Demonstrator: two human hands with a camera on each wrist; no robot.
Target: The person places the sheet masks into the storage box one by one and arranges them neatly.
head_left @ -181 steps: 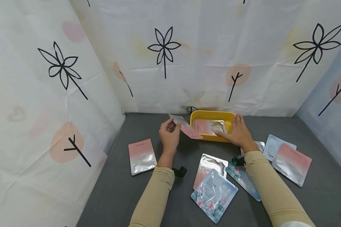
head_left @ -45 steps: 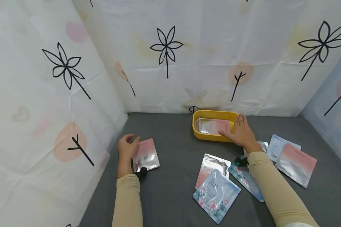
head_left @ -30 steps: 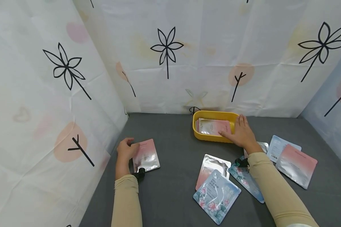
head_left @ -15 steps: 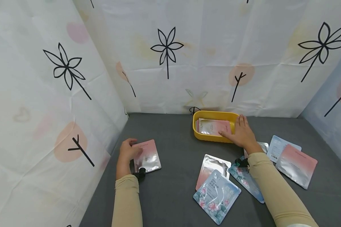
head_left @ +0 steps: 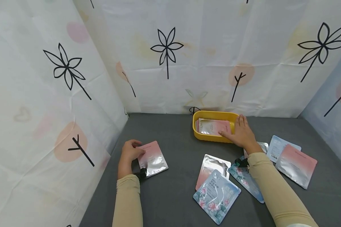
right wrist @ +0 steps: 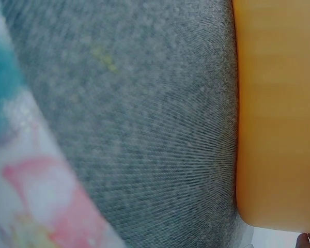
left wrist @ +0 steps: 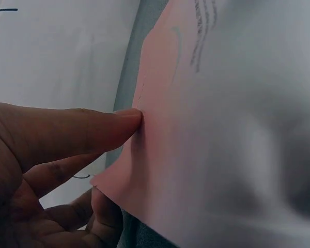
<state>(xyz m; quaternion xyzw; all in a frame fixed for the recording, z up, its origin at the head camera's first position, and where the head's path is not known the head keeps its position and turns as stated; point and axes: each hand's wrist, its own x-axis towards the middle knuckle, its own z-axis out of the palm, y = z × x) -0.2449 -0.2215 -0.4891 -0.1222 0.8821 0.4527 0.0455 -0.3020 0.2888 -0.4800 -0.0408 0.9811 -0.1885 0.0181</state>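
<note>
At the table's left side my left hand (head_left: 130, 153) pinches a pink-and-silver face mask packet (head_left: 153, 159) by its upper left edge. The left wrist view has the thumb (left wrist: 108, 129) pressed on the packet's pink end (left wrist: 155, 108), with other fingers behind it. My right hand (head_left: 241, 135) rests on the right end of a yellow bin (head_left: 210, 138), its fingers straight and thumb over the front rim. Inside the bin lies a stack of pink-and-silver packets (head_left: 216, 126). Only the bin's wall (right wrist: 279, 113) and a fingertip or so of that hand show in the right wrist view.
A blue floral packet (head_left: 217, 197) overlaps a pink-silver one (head_left: 213, 164) in front of the bin. Another blue floral packet (head_left: 247, 183) lies partly under the right forearm. Further right, a pink-silver packet (head_left: 296, 165) overlaps a light blue one (head_left: 282, 146). Patterned cloth walls (head_left: 210, 78) surround the table.
Six seconds ago the left hand held another packet by the bin; it then moved left, empty, and took hold of this one, which has shifted slightly right and turned. The right hand stays at the bin.
</note>
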